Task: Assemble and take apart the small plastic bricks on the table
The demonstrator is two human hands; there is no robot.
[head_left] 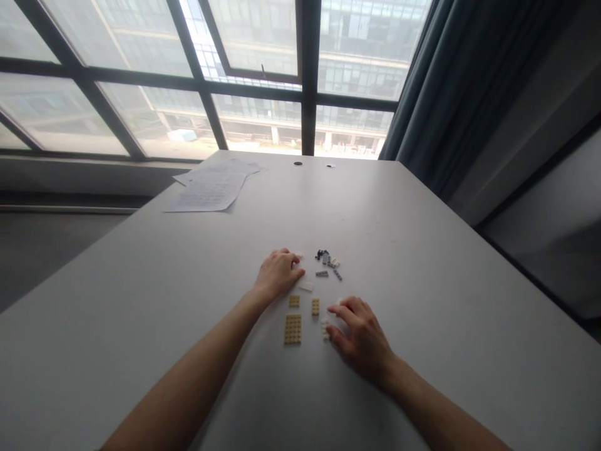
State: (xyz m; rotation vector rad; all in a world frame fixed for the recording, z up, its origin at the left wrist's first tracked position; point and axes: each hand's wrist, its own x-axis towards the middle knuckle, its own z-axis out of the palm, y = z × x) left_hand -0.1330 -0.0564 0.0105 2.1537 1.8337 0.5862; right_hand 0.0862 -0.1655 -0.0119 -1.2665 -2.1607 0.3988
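Above the loose toy bricks, my left hand [278, 273] rests on the table with its fingers curved and its thumb apart from them. A small white piece [300, 255] lies at its fingertips, partly hidden. My right hand [360, 331] has thumb and forefinger apart; the thumb reaches the edge of a white studded brick [324, 329]. Between the hands lie a large tan plate [293, 329], a small tan plate [294, 301], a tan brick [315, 306] and a flat white piece [306, 287]. Whatever is under the right palm is hidden.
Several grey and black pieces [325, 257] form a small pile beyond the hands, with two grey strips nearby. Printed sheets of paper [206, 189] lie at the far left of the white table [422, 263]. Windows and a dark curtain [436, 81] stand behind.
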